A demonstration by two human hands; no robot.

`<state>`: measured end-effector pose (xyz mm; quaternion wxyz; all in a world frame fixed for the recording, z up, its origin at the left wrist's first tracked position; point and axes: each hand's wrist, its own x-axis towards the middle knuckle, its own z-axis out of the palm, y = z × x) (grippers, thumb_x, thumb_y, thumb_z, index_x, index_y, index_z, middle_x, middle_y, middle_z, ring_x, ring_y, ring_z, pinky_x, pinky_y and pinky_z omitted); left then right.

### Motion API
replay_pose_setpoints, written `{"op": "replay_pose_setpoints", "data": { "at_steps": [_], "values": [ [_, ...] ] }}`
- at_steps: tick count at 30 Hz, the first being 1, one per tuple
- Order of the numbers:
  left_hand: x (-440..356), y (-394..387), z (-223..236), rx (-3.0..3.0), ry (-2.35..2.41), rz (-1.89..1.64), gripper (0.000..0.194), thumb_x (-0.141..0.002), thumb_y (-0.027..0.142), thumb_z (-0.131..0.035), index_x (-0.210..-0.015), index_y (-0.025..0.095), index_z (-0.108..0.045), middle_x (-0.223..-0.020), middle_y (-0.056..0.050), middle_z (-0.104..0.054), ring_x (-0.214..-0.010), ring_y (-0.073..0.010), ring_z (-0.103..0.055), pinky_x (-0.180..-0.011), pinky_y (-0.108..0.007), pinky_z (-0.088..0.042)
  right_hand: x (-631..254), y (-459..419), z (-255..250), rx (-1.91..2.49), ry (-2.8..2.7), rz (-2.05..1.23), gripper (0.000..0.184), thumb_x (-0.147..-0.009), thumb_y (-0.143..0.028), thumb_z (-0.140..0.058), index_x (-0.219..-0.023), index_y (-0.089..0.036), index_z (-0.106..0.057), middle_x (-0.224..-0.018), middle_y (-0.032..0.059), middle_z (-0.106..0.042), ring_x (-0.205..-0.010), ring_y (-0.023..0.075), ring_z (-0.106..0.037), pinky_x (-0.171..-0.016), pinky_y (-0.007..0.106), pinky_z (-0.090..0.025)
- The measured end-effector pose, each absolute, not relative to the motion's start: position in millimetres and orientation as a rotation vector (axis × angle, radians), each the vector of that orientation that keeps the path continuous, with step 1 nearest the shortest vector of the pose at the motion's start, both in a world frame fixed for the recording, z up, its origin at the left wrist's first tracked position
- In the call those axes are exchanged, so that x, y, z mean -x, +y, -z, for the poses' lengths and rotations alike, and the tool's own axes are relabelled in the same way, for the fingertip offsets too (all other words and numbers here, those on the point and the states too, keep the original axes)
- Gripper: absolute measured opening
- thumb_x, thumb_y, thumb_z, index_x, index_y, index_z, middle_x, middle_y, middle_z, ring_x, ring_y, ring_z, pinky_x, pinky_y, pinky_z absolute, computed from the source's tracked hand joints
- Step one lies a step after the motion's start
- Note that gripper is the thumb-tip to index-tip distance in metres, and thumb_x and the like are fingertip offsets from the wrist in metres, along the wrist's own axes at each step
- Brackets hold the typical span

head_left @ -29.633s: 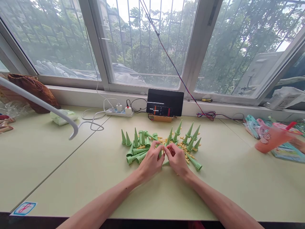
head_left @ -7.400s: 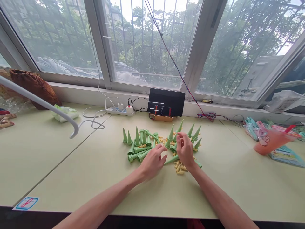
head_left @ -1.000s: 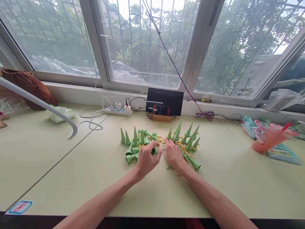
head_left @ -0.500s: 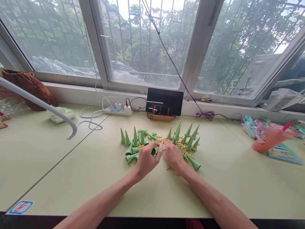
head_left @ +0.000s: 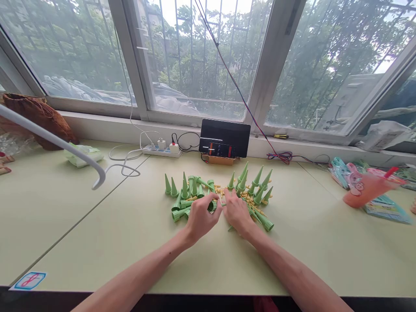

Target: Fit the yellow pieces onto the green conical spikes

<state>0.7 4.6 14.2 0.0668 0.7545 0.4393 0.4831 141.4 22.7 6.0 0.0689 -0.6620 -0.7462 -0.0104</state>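
A pile of green plastic cone spikes (head_left: 195, 193) and small yellow pieces (head_left: 249, 200) lies at the middle of the pale green table (head_left: 97, 234). Several cones stand upright at the back (head_left: 256, 180). My left hand (head_left: 201, 216) is curled over the pile, pinching a green cone (head_left: 212, 205) between thumb and fingers. My right hand (head_left: 236, 211) is closed beside it, fingertips meeting the left hand's; what it pinches is hidden, and a green spike tip pokes out under it.
Behind the pile, a phone leans against a black tablet (head_left: 225, 138) by the window. A power strip (head_left: 161, 151) with cables lies to the left, a white curved arm (head_left: 52, 143) reaches in. An orange cup (head_left: 367, 190) and coloured packets sit at right.
Over the last second both hands stay at the pile with only small finger shifts. Several seconds back my right hand was raised above the upright cones.
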Motion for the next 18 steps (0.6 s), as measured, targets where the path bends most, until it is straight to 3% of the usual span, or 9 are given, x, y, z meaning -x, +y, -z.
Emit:
{"op": "replay_pose_setpoints", "data": {
  "at_steps": [13, 18],
  "values": [
    [-0.6, 4.7, -13.3, -2.277, 1.317, -1.443, 0.009, -0.085, 0.016, -0.054, -0.081, 0.02, -0.062, -0.066, 0.003, -0.065, -0.049, -0.0094, -0.051, -0.054, -0.022, -0.04, -143.5, 20.8, -6.6, 1.9, -2.227, -0.042, 0.023, -0.096, -0.018, -0.046, -0.119, -0.019, -0.052, -0.111, 0.0104, -0.062, -0.084, 0.0213, -0.069, -0.064, 0.027, -0.043],
    [-0.7, 4.3, -14.0, -2.285, 1.313, -1.459, 0.01, -0.086, 0.016, -0.054, -0.08, 0.02, -0.061, -0.063, 0.004, -0.064, -0.049, -0.0091, -0.05, -0.055, -0.022, -0.04, -143.3, 20.3, -9.7, 1.905, -2.2, -0.043, 0.026, -0.097, -0.02, -0.045, -0.122, -0.02, -0.05, -0.119, 0.0119, -0.06, -0.084, 0.0213, -0.069, -0.065, 0.027, -0.043]
  ]
}}
